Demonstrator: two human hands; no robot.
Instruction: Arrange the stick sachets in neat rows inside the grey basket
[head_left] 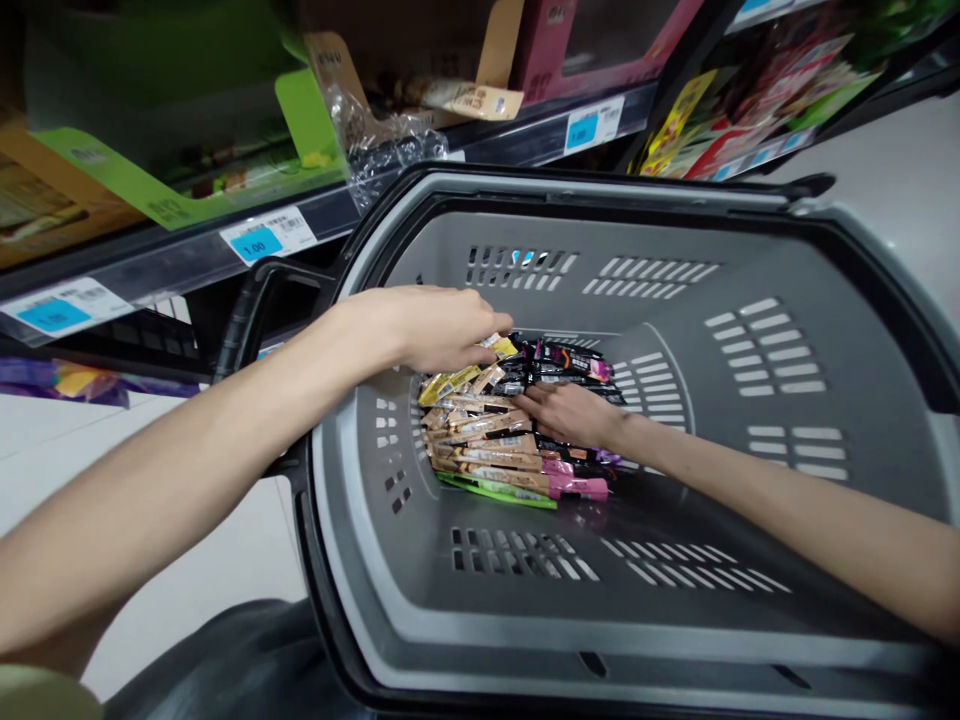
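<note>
Rows of slim snack packets [487,455] lie in the bottom of a grey shopping basket [757,250], mostly tan, with pink and green ones at the near side. My left hand [442,325] reaches in from the left, its fingers closed on a yellow snack packet [504,347] at the far end of the pile. Black packets [574,362] lie to the right of it. From the right, my right hand [568,412] rests on the middle of the pile, fingers bent together among tan and black packets; whatever its fingertips grip is hidden.
A store shelf [180,260] with price tags runs behind the basket, its display boxes holding more packets. Crumpled clear plastic [386,150] hangs over the shelf edge. The basket's black handle [251,310] sticks out at the left. Pale floor tiles [202,520] show below.
</note>
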